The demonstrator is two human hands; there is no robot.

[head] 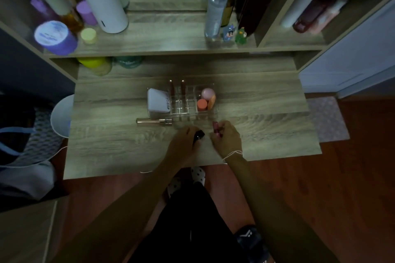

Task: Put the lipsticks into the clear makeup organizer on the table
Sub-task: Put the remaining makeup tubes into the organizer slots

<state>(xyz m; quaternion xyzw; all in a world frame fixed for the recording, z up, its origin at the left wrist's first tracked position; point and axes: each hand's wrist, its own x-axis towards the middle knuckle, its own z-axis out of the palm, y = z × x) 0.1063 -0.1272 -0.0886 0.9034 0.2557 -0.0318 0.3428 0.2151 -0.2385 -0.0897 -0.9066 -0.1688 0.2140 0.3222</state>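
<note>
The clear makeup organizer stands mid-table, with two brown lipsticks upright in its back slots. A white compact fills its left side and pink and orange sponges its right. Just in front of it, my left hand grips a black lipstick. My right hand holds a pink-red lipstick pointing up toward the organizer's front edge. A slim gold-capped lip gloss lies flat on the table, left of my hands.
The wooden table has a raised shelf behind with a tall white bottle, a spray bottle, purple jars and small figurines. A yellow jar sits under the shelf. A white stool stands at left.
</note>
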